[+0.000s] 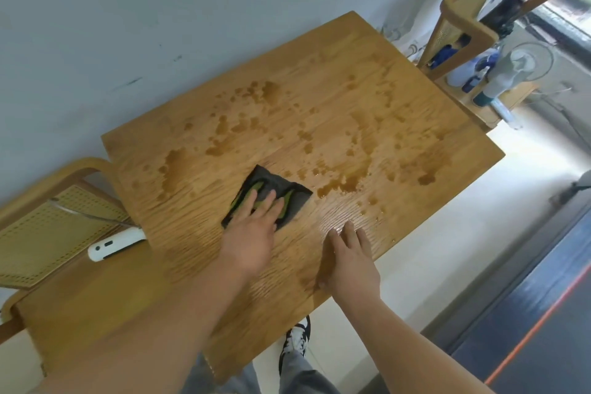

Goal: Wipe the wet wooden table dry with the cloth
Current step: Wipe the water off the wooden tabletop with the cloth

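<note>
A pale grey wall stands behind a rectangular worktop of honey-coloured wood with a clear, wavy grain. On each side of it there is a wooden chair with a woven cane panel, and a white handheld device lies on the seat to the left of the left hand.

The left hand lies flat, fingers spread, and presses on a dark grey square cloth with green stripes. The cloth rests on the worktop directly under and in front of this hand, and its far corners stick out past the fingertips. The right hand is empty; it is open, palm down, and leans on the worktop near the edge close to the person, just beside the left hand.

The wiping seems to be in an early or middle step. The wood near both hands looks mostly matt and dry, but beyond the cloth there are many dark drops and puddles, and one shiny pool lies just to the right of the cloth. I think the next move needs a firm push of the flat cloth forward and to the right through this pool, then long strokes over the far half. The cloth looks soft and thin, so it may become soaked and only spread the water; folding or turning it may help.
</note>
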The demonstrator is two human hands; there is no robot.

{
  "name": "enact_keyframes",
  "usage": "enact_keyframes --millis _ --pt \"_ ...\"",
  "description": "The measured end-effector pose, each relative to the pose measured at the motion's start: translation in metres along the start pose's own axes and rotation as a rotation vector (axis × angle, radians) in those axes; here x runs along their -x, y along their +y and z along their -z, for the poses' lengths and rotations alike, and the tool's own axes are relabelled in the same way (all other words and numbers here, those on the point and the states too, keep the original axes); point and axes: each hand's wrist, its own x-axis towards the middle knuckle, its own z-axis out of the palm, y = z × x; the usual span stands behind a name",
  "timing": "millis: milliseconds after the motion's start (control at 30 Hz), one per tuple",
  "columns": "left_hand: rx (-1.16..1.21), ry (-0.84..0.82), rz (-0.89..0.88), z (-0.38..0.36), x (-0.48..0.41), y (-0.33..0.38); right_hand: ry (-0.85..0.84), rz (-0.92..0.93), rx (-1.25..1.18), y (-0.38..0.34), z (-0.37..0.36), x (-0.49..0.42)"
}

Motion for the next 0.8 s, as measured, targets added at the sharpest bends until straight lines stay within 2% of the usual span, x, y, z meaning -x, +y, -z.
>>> enact_keyframes --millis 67,133,200,267,333,433,500,567,633,733,800 --pt "0.008 0.025 0.059 -0.004 0.006 0.027 0.004 0.002 -0.001 0.002 0.001 0.001" --pt "-0.026 -0.003 -0.109 -0.015 0.027 0.041 0.006 0.018 -0.004 0.005 -0.002 0.001" --pt "-0.079 -0.038 -0.374 -0.024 0.044 0.031 0.011 0.040 -0.004 0.008 -0.004 0.000" --pt "-0.147 -0.077 -0.478 -0.021 0.038 0.000 -0.004 0.050 -0.029 0.012 -0.005 -0.001" --pt "-0.187 -0.059 -0.429 -0.005 0.021 -0.021 -0.022 0.045 -0.062 0.014 -0.003 0.000" --pt "-0.094 0.015 -0.073 0.014 0.016 -0.008 -0.050 0.035 -0.089 0.014 0.001 0.001" --pt "-0.058 0.083 0.023 0.004 0.031 0.012 -0.074 0.052 -0.110 0.017 0.001 0.002" --pt "-0.005 0.141 0.008 -0.016 0.054 0.032 -0.097 0.076 -0.227 0.026 0.002 0.004" --pt "-0.023 0.062 -0.104 -0.034 0.073 0.048 -0.068 0.026 -0.464 0.041 0.008 0.009" --pt "-0.160 -0.081 -0.368 -0.043 0.067 0.067 0.119 -0.114 -0.678 0.060 0.010 0.022" --pt "-0.214 -0.108 -0.427 -0.037 0.040 0.075 0.186 -0.171 -0.766 0.061 0.007 0.032"
